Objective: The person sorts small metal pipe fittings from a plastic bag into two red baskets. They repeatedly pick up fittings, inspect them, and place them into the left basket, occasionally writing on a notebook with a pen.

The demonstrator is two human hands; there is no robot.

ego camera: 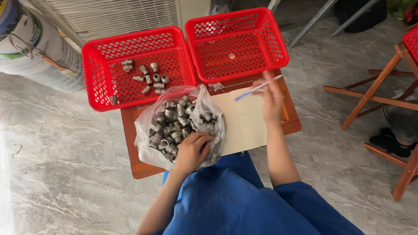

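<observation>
Grey marble floor surrounds a small wooden tabletop (291, 124). Left hand (191, 152) digs curled into the bag of metal fittings (174, 126); right hand (272, 100), at three o'clock of it, pinches a blue pen (257, 88) over paper (246, 122). Red baskets (139, 65) sit at twelve o'clock.

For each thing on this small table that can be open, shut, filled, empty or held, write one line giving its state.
Plastic bag: open, full of metal fittings.
Left basket: holds a few fittings.
Right basket: nearly empty, one small round piece.
Notebook: open, page blank.
Pen: held in right hand.
Left hand: reaching into the bag.
</observation>
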